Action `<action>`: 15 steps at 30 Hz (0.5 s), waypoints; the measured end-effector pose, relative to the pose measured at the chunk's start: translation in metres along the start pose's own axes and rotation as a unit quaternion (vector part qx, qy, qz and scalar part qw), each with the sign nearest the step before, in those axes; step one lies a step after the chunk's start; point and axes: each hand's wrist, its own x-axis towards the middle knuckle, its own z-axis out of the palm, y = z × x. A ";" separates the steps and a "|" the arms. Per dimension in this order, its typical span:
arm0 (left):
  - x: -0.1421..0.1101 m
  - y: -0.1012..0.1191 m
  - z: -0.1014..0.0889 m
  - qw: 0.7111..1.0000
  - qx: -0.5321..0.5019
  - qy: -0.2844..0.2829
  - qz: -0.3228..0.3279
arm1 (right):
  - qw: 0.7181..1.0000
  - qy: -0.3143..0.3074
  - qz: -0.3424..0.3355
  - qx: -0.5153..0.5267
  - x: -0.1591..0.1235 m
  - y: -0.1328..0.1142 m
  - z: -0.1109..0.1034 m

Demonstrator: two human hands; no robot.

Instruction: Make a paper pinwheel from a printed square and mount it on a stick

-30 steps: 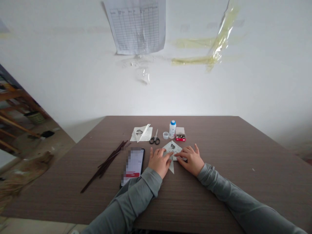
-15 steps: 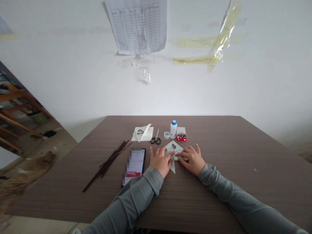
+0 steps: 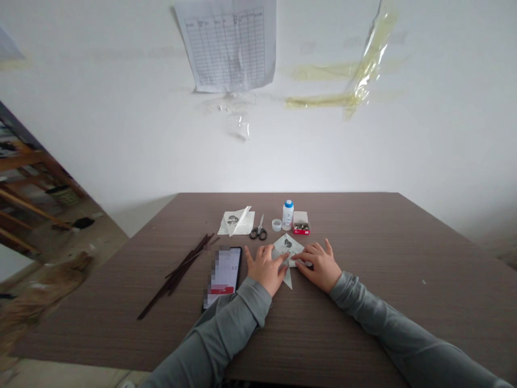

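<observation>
Grey knit sleeves (image 3: 226, 328) lead to the left hand (image 3: 264, 269) and right hand (image 3: 317, 265), which lie open on the worktop (image 3: 363, 323) with fingers spread, neither clenched nor closed around anything. Their fingertips (image 3: 280, 265) press from either side on a folded paper triangle (image 3: 287, 249), printed with a dark picture, which sits between the hands, and its narrow point (image 3: 287, 280) sticks out toward the person. Just beyond the left hand's outer side lies a smartphone (image 3: 223, 277), its lit screen pixelated, with the left sleeve over its lower corner. Further left of the hands, a loose bundle of thin dark sticks (image 3: 177, 269) lies slantwise. Ahead of the hands are black-handled scissors (image 3: 258, 229), lying just right of a printed paper sheet (image 3: 238, 222) with one corner folded over. Ahead of the right hand stand a white glue bottle (image 3: 287, 214) with a blue cap, a small round lid (image 3: 276, 224) beside it, and an open red box of metal pins (image 3: 301, 222). Past the far worktop edge rises a white wall (image 3: 323, 151), carrying a taped-up ruled chart (image 3: 226, 46) and yellowed strips of tape (image 3: 335, 81). Far left, wooden shelving (image 3: 24, 183) stands on the floor.
</observation>
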 end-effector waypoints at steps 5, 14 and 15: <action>0.003 0.000 -0.004 0.999 0.022 -0.024 -0.010 | 1.000 -0.007 -0.001 -0.003 -0.001 -0.001 -0.002; -0.003 0.001 -0.004 1.000 0.001 0.005 0.003 | 1.000 -0.025 0.004 -0.002 0.002 -0.007 -0.008; -0.004 0.002 -0.004 1.000 -0.001 0.006 0.004 | 1.000 -0.019 0.002 0.000 0.002 -0.008 -0.008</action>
